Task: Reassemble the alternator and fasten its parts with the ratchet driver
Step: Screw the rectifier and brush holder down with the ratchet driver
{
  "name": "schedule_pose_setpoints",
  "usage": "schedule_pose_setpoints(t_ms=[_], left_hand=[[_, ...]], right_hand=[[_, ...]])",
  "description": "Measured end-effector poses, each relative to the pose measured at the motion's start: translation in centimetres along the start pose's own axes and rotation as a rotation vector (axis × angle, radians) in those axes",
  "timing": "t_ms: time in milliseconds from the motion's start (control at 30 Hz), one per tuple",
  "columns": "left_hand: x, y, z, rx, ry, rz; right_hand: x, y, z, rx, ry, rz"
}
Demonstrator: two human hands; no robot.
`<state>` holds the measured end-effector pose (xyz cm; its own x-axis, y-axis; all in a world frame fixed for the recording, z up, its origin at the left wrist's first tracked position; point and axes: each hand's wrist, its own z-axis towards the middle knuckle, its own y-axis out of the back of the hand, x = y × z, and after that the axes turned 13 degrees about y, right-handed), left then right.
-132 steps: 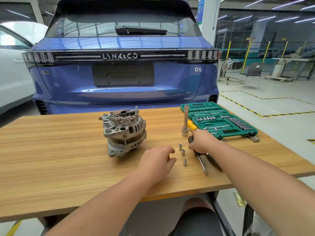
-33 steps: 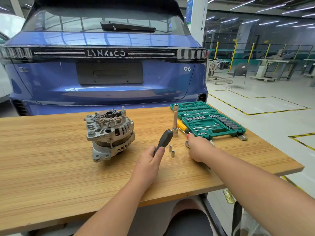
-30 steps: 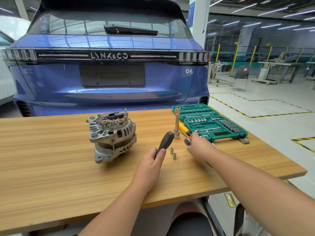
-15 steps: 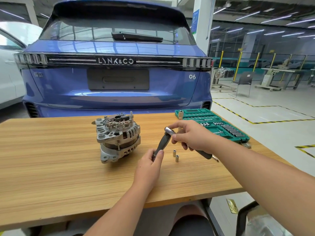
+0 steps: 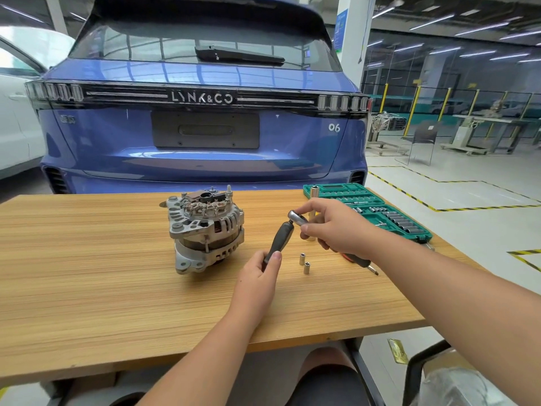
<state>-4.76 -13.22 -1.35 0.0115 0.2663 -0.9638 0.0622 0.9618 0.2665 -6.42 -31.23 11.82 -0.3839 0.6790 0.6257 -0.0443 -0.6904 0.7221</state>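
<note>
Both hands grip ratchet driver (image 5: 281, 239); alternator (image 5: 205, 227) beside.

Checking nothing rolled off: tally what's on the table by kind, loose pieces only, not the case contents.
Alternator: 1
Ratchet, gripped by the left hand and right hand: 1
Loose sockets: 2
Screwdriver: 1
Upright extension bar: 1
Green socket case: 1
Total: 7
</note>
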Motion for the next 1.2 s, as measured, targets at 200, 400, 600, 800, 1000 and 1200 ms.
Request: schedule_pose_setpoints(t_ms=[200, 400, 600, 800, 1000, 1200], left_hand=[[0.0, 0.0, 0.0, 0.006, -0.004, 0.002], [0.0, 0.2, 0.0, 0.052, 0.021, -0.081], [0.2, 0.3, 0.0, 0.060, 0.021, -0.105], [-0.2, 0.1, -0.1, 0.020, 0.006, -0.091], [-0.3, 0.3, -0.2, 0.018, -0.050, -0.065], [-0.3, 0.2, -0.2, 0.006, -0.055, -0.078]], right_hand=[[0.3, 0.8, 0.0, 0.064, 0.009, -0.068], [1.0, 1.3, 0.0, 0.104, 0.032, -0.033], [2.3, 1.5, -0.3, 0.184, 0.057, -0.009], [2.7, 1.1, -0.4, 0.164, 0.047, -0.062], [2.8, 1.0, -0.4, 0.166, 0.029, -0.046], [3.4, 0.8, -0.4, 0.166, 0.036, -0.064]])
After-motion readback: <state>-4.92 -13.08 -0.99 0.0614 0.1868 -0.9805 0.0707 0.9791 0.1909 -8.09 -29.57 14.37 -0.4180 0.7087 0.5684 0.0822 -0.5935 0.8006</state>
